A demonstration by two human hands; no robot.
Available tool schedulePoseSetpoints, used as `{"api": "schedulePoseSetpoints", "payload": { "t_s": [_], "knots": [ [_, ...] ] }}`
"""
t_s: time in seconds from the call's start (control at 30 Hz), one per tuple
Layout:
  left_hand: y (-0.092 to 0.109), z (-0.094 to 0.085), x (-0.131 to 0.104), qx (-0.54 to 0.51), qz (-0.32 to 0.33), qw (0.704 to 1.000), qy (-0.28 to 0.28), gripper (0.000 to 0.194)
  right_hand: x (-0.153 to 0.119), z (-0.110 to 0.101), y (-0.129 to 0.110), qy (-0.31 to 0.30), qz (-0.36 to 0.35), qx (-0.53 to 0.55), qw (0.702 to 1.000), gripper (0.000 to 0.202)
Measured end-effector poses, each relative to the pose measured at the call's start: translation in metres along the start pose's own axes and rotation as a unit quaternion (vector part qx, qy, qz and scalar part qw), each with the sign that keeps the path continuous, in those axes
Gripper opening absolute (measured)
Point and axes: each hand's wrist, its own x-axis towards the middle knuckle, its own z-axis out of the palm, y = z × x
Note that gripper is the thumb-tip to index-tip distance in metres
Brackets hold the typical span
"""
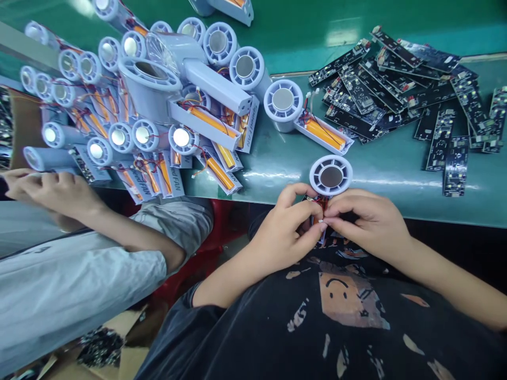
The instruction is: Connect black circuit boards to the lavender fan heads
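Observation:
A light-blue handheld fan (331, 194) with a round ribbed head stands close in front of my body at the table's front edge. Around its open handle, my left hand (289, 224) is closed, with thumb and forefinger together over red and black wires (320, 201). My right hand (370, 216) meets it from the other side, thumb and forefinger pinched at a tiny white wire connector (321, 221). The fingers hide most of the handle and its inside. Just beyond lies another open fan (282, 113), with an orange battery (325, 133) in its handle.
Many similar fans (152, 84) crowd the left side of the green table (269, 182). Black circuit boards (380, 84) lie heaped at the right. At far left a co-worker's hands (59, 192) are near the fans. Below stands a cardboard box (130, 364).

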Motion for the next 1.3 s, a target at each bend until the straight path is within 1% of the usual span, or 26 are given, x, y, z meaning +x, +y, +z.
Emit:
{"api": "schedulePoseSetpoints", "payload": {
  "t_s": [0.1, 0.23, 0.33, 0.4, 0.5, 0.57, 0.63, 0.7, 0.8, 0.87, 0.97, 1.03, 1.1, 1.2, 1.27, 1.3],
  "knots": [
    [-0.004, 0.002, 0.000, -0.007, 0.012, 1.000, 0.020, 0.001, -0.001, 0.004, -0.001, 0.036, -0.056, -0.044, 0.997, 0.008],
    [-0.007, 0.003, 0.001, -0.047, 0.016, 0.998, 0.040, 0.003, -0.001, 0.008, 0.001, 0.073, -0.147, -0.093, 0.982, 0.013],
    [-0.007, 0.003, 0.001, -0.059, 0.001, 0.998, 0.038, 0.006, -0.001, 0.012, 0.005, 0.099, -0.175, -0.114, 0.973, 0.014],
    [-0.008, 0.006, -0.001, -0.073, -0.013, 0.997, 0.039, 0.007, -0.001, 0.014, 0.004, 0.116, -0.162, -0.106, 0.974, 0.014],
    [-0.010, 0.013, -0.006, -0.133, -0.038, 0.989, 0.056, 0.031, 0.003, 0.011, -0.001, 0.135, -0.089, -0.081, 0.983, 0.013],
    [-0.010, 0.015, -0.010, -0.148, -0.044, 0.986, 0.065, 0.040, 0.007, 0.007, -0.007, 0.132, -0.061, -0.087, 0.985, 0.012],
    [-0.008, 0.013, -0.014, -0.097, -0.040, 0.992, 0.075, 0.042, 0.011, 0.003, -0.013, 0.115, -0.069, -0.121, 0.984, 0.012],
    [-0.004, 0.009, -0.015, -0.003, -0.031, 0.996, 0.084, 0.044, 0.015, 0.001, -0.019, 0.086, -0.078, -0.170, 0.979, 0.013],
    [0.001, 0.002, -0.015, 0.122, -0.004, 0.989, 0.081, 0.045, 0.017, 0.003, -0.025, 0.053, -0.081, -0.243, 0.965, 0.014],
    [0.003, 0.000, -0.014, 0.166, 0.029, 0.982, 0.084, 0.042, 0.018, 0.005, -0.026, 0.046, -0.087, -0.279, 0.955, 0.015],
    [0.004, 0.000, -0.012, 0.187, 0.070, 0.975, 0.094, 0.039, 0.019, 0.008, -0.026, 0.053, -0.097, -0.306, 0.946, 0.017],
    [0.004, 0.001, -0.011, 0.177, 0.082, 0.976, 0.095, 0.039, 0.019, 0.009, -0.026, 0.059, -0.097, -0.318, 0.941, 0.020],
    [0.005, 0.000, -0.011, 0.150, 0.075, 0.981, 0.094, 0.042, 0.019, 0.009, -0.026, 0.063, -0.091, -0.326, 0.939, 0.022],
    [0.006, -0.001, -0.009, 0.063, 0.024, 0.995, 0.075, 0.046, 0.018, 0.009, -0.026, 0.072, -0.080, -0.340, 0.934, 0.025],
    [0.005, 0.000, -0.008, -0.005, -0.008, 0.998, 0.064, 0.043, 0.018, 0.010, -0.025, 0.082, -0.075, -0.352, 0.929, 0.026],
    [0.003, 0.001, -0.008, -0.031, -0.014, 0.997, 0.065, 0.041, 0.017, 0.010, -0.025, 0.088, -0.074, -0.357, 0.927, 0.026]
  ]
}}
